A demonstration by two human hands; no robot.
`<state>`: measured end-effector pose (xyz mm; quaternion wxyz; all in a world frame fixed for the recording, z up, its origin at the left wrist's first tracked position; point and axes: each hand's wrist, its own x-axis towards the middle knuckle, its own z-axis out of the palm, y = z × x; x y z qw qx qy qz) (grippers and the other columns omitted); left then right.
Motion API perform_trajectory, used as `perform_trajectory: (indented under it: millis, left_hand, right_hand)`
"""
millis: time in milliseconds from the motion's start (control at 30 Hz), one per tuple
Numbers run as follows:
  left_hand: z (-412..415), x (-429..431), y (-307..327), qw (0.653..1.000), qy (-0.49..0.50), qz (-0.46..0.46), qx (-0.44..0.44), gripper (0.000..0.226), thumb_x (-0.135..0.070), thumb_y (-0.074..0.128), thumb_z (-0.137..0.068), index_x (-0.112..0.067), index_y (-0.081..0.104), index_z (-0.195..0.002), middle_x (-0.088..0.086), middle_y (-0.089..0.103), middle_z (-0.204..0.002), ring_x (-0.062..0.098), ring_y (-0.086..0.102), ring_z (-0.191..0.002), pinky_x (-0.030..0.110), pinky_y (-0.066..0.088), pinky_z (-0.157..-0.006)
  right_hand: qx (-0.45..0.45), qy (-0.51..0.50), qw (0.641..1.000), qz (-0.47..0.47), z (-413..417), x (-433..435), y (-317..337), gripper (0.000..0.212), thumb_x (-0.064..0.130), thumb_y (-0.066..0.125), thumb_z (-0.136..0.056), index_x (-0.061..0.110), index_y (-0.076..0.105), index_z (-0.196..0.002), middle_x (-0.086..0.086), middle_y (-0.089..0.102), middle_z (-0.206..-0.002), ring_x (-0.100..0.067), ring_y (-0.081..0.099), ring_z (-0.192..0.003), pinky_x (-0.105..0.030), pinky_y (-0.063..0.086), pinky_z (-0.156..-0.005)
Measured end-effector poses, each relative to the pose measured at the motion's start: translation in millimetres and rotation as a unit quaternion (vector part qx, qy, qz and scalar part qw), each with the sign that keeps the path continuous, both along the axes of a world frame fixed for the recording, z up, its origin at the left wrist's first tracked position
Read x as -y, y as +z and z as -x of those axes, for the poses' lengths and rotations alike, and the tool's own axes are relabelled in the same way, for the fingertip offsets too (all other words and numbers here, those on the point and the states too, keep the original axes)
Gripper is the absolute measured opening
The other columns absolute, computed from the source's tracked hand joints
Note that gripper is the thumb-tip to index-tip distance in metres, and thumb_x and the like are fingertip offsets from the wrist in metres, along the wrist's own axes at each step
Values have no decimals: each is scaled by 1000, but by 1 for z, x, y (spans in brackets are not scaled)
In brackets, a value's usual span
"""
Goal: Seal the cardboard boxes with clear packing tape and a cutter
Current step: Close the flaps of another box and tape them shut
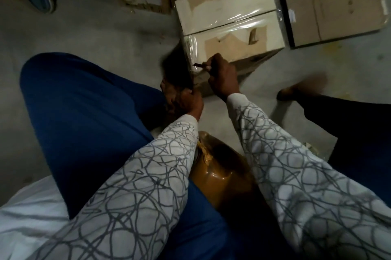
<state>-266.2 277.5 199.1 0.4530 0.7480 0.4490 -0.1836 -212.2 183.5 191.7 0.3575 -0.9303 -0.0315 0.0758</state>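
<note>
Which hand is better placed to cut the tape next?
Right: the right hand grips the cutter, tip against the clear tape on the box; the left hand sits lower, its hold blurred.

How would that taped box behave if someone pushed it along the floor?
The box would probably slide rather than tip: it rests broad-based on the smooth floor. Its walls likely stay stiff, since clear tape holds the flaps shut. Weight cannot be judged.
</note>
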Motion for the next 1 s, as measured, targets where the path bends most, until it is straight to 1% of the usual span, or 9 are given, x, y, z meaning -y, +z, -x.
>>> perform_trajectory:
  millis: [167, 267, 400, 467, 533, 667, 800, 900, 1000]
  left_hand:
    - [-7, 10, -11, 987, 26, 152, -41, 37, -17, 50, -103, -2, 52, -136, 15, 57, -131, 26, 55, -120, 36, 44, -101]
    - [-26, 25, 1, 980, -29, 198, -5, 30, -6, 61, -95, 0, 60, -124, 15, 64, -113, 25, 62, -99, 38, 51, -89]
    - [-46, 39, 18, 962, -118, 239, 65, 7, 0, 75, -81, -4, 72, -86, 6, 69, -76, 17, 64, -67, 27, 54, -66]
    - [-51, 48, 22, 960, -141, 219, 101, 8, -9, 84, -73, -11, 78, -78, 6, 76, -78, 18, 69, -70, 27, 57, -69]
    - [-51, 58, 31, 954, -120, 246, 125, 9, -9, 84, -73, -13, 79, -79, 7, 77, -84, 20, 71, -76, 30, 59, -72]
    - [-49, 73, 51, 941, -112, 275, 165, 9, -8, 82, -76, -10, 80, -85, 11, 78, -90, 29, 74, -86, 39, 61, -81]
    - [-39, 77, 70, 935, -133, 256, 207, 7, -8, 81, -78, -8, 79, -84, 13, 77, -89, 29, 73, -86, 41, 60, -83]
    - [-40, 73, 87, 927, -170, 215, 256, 6, -3, 80, -78, -8, 78, -80, 8, 76, -82, 18, 70, -77, 32, 58, -77]
    - [-39, 72, 105, 916, -239, 153, 284, 6, -4, 79, -80, -5, 77, -84, 3, 74, -79, 8, 68, -71, 22, 56, -73]
  right_hand:
    - [-95, -62, 989, -90, -4, 5, 11, 11, 17, 61, -95, 10, 61, -104, 1, 71, -96, -17, 64, -88, -33, 50, -77]
    - [-56, -183, 967, -169, 10, 25, 12, 11, 25, 54, -97, 23, 53, -108, -1, 74, -96, -19, 71, -87, -44, 58, -79]
    - [-25, -341, 909, -238, 43, 57, 29, 44, -1, 41, -87, 25, 61, -117, -5, 72, -97, -18, 69, -86, -38, 58, -82]
    - [8, -362, 896, -256, 59, 70, 35, 49, -5, 39, -76, 15, 72, -105, -7, 72, -103, -16, 68, -94, -37, 57, -91]
    - [18, -404, 883, -239, 70, 83, 34, 46, 2, 41, -75, 22, 75, -100, -4, 72, -106, -16, 66, -101, -36, 55, -95]
    - [-75, -434, 846, -301, 80, 88, 46, 23, 27, 51, -99, 24, 70, -111, -2, 65, -117, -20, 61, -112, -33, 51, -94]
    - [-79, -346, 889, -290, 89, 87, 65, 37, 53, 55, -97, 19, 68, -98, 4, 61, -94, 4, 57, -80, -9, 41, -64]
    - [-63, -302, 914, -263, 95, 91, 72, 36, 51, 64, -92, 17, 70, -83, 6, 63, -75, 1, 57, -66, -13, 42, -58]
    - [-42, -289, 925, -243, 100, 93, 82, 43, 53, 66, -90, 12, 73, -84, 4, 64, -73, -8, 58, -68, -18, 41, -59]
